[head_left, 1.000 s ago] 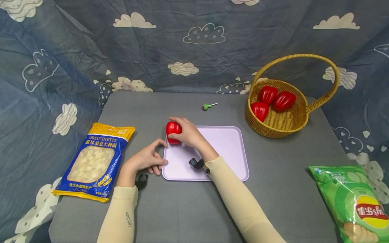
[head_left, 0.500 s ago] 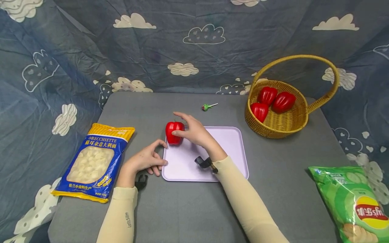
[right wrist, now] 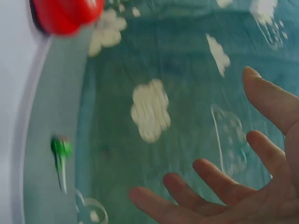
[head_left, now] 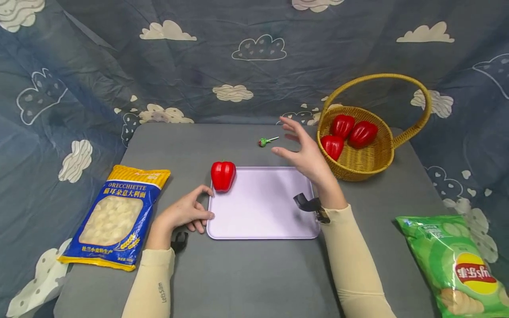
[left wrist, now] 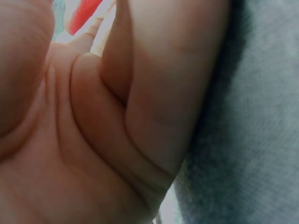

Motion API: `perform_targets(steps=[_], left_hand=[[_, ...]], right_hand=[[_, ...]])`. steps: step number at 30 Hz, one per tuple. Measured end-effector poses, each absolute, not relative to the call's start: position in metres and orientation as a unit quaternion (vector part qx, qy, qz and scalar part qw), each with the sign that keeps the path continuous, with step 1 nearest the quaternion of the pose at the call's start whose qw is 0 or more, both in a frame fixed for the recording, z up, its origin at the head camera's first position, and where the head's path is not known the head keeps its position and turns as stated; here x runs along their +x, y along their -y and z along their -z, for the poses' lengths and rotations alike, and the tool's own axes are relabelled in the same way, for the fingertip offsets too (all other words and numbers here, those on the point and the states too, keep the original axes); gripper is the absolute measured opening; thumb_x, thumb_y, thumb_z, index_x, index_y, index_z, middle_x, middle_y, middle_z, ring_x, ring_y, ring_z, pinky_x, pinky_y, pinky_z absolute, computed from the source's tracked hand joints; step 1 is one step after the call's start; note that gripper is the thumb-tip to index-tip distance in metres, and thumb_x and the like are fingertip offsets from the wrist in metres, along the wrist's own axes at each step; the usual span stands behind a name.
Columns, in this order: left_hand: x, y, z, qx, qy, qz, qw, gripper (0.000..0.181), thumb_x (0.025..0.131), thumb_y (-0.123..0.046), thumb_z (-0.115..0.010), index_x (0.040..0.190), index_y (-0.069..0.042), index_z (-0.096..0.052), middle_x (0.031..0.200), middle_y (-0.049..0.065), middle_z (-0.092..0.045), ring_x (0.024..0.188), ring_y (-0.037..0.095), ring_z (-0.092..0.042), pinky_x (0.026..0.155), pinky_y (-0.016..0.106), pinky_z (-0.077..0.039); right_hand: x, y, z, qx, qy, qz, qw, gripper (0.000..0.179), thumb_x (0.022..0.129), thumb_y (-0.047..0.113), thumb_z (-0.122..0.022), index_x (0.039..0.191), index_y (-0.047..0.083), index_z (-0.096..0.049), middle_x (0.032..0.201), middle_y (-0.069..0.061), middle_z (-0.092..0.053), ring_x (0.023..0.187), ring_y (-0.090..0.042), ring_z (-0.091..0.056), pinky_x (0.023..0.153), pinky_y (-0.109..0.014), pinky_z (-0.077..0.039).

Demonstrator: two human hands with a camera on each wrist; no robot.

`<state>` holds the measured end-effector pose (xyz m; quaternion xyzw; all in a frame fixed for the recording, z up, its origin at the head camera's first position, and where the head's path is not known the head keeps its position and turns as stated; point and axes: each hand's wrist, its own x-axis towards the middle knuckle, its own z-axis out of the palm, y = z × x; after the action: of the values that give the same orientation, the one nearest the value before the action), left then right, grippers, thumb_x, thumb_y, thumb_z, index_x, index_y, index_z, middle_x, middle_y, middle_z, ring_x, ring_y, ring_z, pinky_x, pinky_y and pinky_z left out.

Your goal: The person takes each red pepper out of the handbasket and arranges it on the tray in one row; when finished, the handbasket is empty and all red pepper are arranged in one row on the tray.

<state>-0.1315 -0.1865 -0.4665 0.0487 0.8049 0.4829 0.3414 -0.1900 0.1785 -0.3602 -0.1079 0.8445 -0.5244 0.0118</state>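
A red bell pepper point(head_left: 223, 176) lies on the upper left corner of the light purple tray point(head_left: 262, 207). My left hand point(head_left: 184, 212) holds the tray's left edge, its thumb tip over the rim and its index fingertip just below the pepper. In the left wrist view, the palm point(left wrist: 84, 154) and bent fingers fill most of the picture. My right hand point(head_left: 308, 154) is raised over the tray's right end with fingers spread and nothing in them, near the wicker basket point(head_left: 367, 170). Right of the tray's back edge, a green-wrapped lollipop point(head_left: 263, 141) lies on the table.
Three red bell peppers point(head_left: 362, 134) sit in the basket, whose tall handle point(head_left: 381, 76) arches above it. A blue and yellow orecchiette bag point(head_left: 115, 216) lies at the left. A green chip bag point(head_left: 453, 260) lies at the right. Cloud-patterned cloth point(head_left: 167, 75) hangs behind the table.
My right hand has let go of the bell pepper at the tray's corner and moved right, toward the basket. The left hand has stayed at the tray's edge. The head view has shifted slightly.
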Motion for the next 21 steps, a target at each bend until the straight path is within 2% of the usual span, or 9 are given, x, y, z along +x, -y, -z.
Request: perform_targets(steps=[4,14,21], left_hand=[[-0.131,0.189,0.467,0.055,-0.804,-0.484,0.341,0.062,0.095,-0.024,-0.08,0.143,-0.025,-0.041,0.08,0.008,-0.075,0.061,0.024,-0.075,0.056,0.031,-0.059],[-0.131,0.19,0.467,0.044,-0.799,-0.487,0.351,0.061,0.095,-0.024,-0.08,0.143,-0.025,-0.042,0.08,0.009,-0.075,0.061,0.023,-0.075,0.056,0.03,-0.059],[-0.131,0.19,0.468,0.04,-0.8,-0.485,0.351,0.061,0.096,-0.025,-0.08,0.144,-0.026,-0.042,0.081,0.008,-0.076,0.062,0.024,-0.075,0.057,0.031,-0.059]], right_hand=[[-0.192,-0.212,0.36,-0.09,-0.832,0.547,-0.015,0.081,0.095,0.017,-0.08,0.163,0.031,-0.038,0.167,-0.011,-0.042,0.153,-0.037,-0.043,0.121,-0.066,-0.04],[-0.21,-0.299,0.379,0.033,-0.835,0.548,-0.04,0.085,0.096,0.037,-0.079,0.163,0.046,-0.028,0.171,-0.004,-0.035,0.156,-0.036,-0.036,0.121,-0.062,-0.043],[-0.227,-0.331,0.401,0.082,-0.83,0.551,-0.021,0.091,0.095,0.042,-0.078,0.166,0.046,-0.021,0.176,-0.008,-0.023,0.161,-0.038,-0.023,0.124,-0.061,-0.038]])
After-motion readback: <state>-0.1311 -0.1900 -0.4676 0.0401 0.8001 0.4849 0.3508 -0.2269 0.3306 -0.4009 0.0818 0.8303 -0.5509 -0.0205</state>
